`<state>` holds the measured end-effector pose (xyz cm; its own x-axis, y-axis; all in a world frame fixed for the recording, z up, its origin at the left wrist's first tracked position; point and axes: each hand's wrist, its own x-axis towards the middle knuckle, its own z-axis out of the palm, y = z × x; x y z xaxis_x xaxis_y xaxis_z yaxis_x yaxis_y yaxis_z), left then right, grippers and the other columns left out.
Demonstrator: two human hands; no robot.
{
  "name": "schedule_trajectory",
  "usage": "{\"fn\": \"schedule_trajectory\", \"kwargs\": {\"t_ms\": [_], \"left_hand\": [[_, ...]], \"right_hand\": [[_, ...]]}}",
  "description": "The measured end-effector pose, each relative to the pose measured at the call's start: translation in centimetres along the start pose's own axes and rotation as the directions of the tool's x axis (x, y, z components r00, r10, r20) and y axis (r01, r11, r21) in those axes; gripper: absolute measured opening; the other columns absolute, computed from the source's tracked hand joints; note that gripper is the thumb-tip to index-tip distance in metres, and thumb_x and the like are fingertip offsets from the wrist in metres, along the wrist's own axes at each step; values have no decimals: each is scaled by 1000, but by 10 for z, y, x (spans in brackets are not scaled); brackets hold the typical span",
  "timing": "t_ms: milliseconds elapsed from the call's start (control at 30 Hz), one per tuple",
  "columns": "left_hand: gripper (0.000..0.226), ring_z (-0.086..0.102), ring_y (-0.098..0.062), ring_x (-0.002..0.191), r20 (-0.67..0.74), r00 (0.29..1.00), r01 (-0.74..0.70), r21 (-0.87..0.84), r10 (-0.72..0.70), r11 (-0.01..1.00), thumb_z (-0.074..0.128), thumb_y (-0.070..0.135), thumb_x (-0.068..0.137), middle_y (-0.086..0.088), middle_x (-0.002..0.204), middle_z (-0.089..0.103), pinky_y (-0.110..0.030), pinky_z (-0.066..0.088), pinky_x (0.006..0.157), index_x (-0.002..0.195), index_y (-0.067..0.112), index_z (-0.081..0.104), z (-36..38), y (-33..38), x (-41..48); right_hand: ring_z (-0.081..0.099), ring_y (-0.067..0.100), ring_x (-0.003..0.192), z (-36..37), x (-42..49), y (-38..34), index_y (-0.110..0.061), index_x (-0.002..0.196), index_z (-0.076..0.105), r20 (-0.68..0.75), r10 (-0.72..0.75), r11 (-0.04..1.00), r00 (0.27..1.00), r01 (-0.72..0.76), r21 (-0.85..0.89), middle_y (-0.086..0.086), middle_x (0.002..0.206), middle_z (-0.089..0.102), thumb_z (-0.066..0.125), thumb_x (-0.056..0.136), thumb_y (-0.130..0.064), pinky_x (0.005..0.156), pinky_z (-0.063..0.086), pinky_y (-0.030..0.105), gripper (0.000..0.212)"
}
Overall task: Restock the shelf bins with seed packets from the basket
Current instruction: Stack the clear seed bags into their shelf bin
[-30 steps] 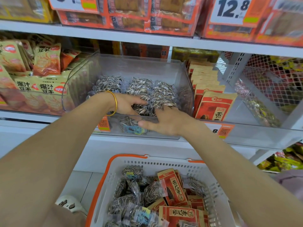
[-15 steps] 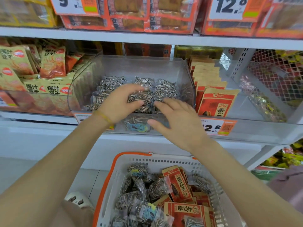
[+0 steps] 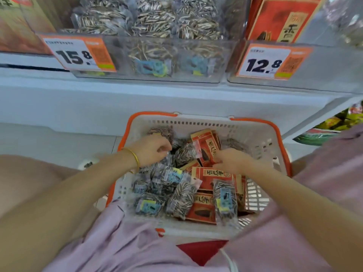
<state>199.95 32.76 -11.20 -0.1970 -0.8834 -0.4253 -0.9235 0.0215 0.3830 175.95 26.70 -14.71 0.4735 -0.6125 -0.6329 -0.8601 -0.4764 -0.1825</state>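
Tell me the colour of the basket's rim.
The basket rim is orange, its walls white; head view shows it.

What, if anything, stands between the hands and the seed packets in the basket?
Nothing visible does: the left hand is on the clear seed packets and the right hand touches a red packet, both inside the basket.

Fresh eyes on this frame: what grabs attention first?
The white, orange-rimmed basket at bottom centre, heaped with clear striped seed packets and red packets, with the left hand and right hand both down among them. Above it, the bold 15.8 tag on the clear bin and the 12.8 tag further right.
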Motion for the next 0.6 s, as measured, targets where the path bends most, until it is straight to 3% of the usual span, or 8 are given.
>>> {"fn": "schedule_trajectory", "kwargs": {"t_ms": [67, 133, 267, 433, 600], "left_hand": [[26, 56, -16, 100, 107, 993, 45, 11, -45, 999, 49, 20, 95, -1, 114, 61, -26, 45, 85, 118, 15, 58, 22, -1, 8], [35, 59, -19, 99, 214, 973, 84, -12, -80, 996, 48, 24, 95, -3, 115, 60, -32, 49, 86, 129, 13, 51, 46, 3, 15], [54, 59, -27, 103, 375, 916, 137, 31, -139, 990, 52, 39, 92, -11, 120, 57, -32, 50, 73, 134, 8, 37, 89, 27, 23], [82, 53, -28, 111, 367, 916, 100, 180, -161, 979, 54, 66, 79, -12, 133, 41, -39, 50, 83, 137, 14, 30, 119, 49, 20], [80, 51, -29, 109, 305, 933, 121, 235, -191, 965, 64, 61, 73, -11, 128, 37, -38, 48, 78, 130, 15, 29, 133, 51, 18]], "right_hand": [[52, 27, 119, 17, 3, 3, -9, 131, 48, 243, 33, 996, 970, -12, -86, 10, 131, 54, 57, 87, -48, 97, 44, 37, 59], [48, 26, 123, 29, 5, 4, -12, 138, 41, 375, 13, 998, 927, 13, -66, 6, 137, 49, 68, 80, -44, 102, 42, 38, 71], [54, 25, 112, 42, 6, 8, -8, 125, 51, 308, -21, 997, 951, 41, -59, 8, 125, 57, 76, 76, -25, 94, 46, 32, 57], [58, 26, 101, 38, 6, 20, -11, 107, 53, 289, -12, 995, 957, -17, 98, 8, 118, 55, 74, 78, -18, 83, 54, 37, 37], [52, 24, 109, 43, 4, 22, -9, 125, 47, 299, -32, 990, 954, -12, 143, 7, 123, 53, 73, 79, -26, 86, 43, 30, 55]]}}
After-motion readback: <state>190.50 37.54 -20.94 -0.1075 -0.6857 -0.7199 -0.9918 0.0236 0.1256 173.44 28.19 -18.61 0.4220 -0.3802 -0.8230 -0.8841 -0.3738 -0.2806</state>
